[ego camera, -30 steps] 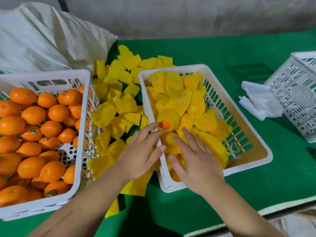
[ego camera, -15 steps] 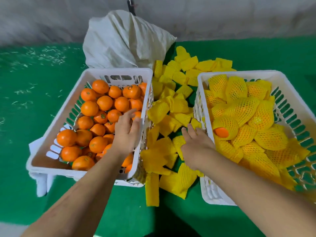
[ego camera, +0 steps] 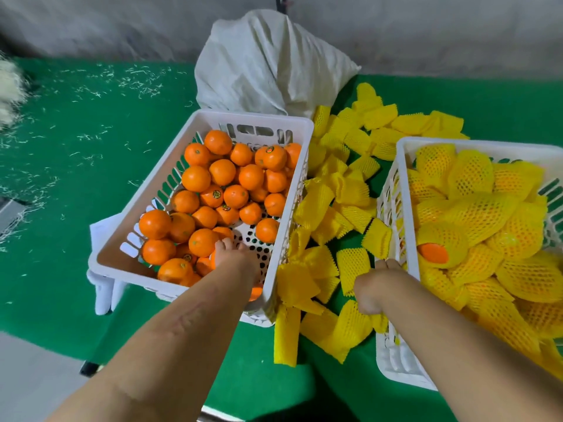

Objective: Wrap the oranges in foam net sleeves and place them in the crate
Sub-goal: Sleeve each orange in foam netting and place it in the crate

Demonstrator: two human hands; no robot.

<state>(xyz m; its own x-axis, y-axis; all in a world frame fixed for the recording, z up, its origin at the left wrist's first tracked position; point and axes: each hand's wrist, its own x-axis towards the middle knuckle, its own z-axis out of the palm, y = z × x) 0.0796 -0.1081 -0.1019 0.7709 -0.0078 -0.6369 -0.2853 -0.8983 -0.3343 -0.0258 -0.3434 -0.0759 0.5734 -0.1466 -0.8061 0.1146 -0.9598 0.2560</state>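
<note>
While your left hand (ego camera: 236,260) reaches into the white crate (ego camera: 195,129) of bare oranges (ego camera: 224,172), fingertips touching one, its grip can't be told. Your right hand (ego camera: 376,284) curls down onto the loose foam net sleeves (ego camera: 350,263) between the crates; wrapped oranges (ego camera: 481,214) fill the right crate (ego camera: 396,354).

Left hand (ego camera: 234,263) reaches among bare oranges (ego camera: 225,190); right hand (ego camera: 373,284) over foam sleeves (ego camera: 332,214).

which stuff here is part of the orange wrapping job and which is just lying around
Job: bare oranges in the left crate; loose foam sleeves; right crate of wrapped oranges; left hand; right hand.
Lying about: white sack; pale shreds.
</note>
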